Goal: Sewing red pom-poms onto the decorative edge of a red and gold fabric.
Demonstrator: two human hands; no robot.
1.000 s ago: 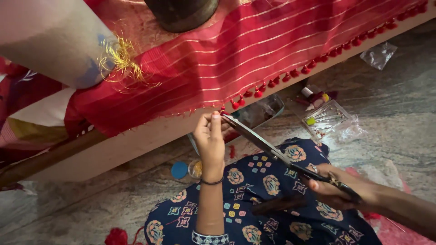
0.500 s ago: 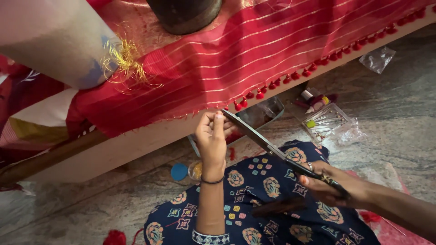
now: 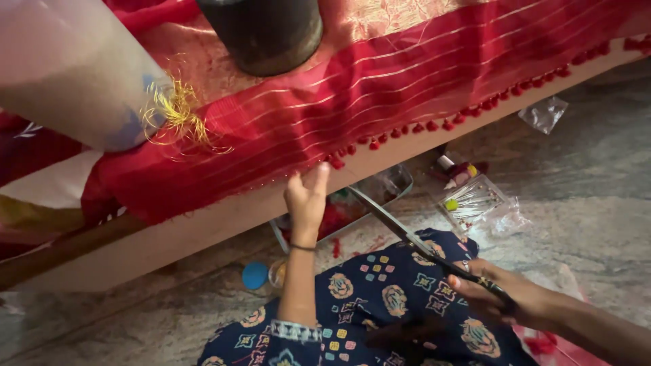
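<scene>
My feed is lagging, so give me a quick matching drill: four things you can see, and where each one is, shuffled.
Things:
1. scissors
2. left hand
3. blue lid
4. dark pot

Places:
A. on the red cloth, top of view
B. on the floor, beside the lap
C. at the cloth's tasselled edge
D. in the right hand

Pairs: 1-D, 2-C, 3-B, 4-A
</scene>
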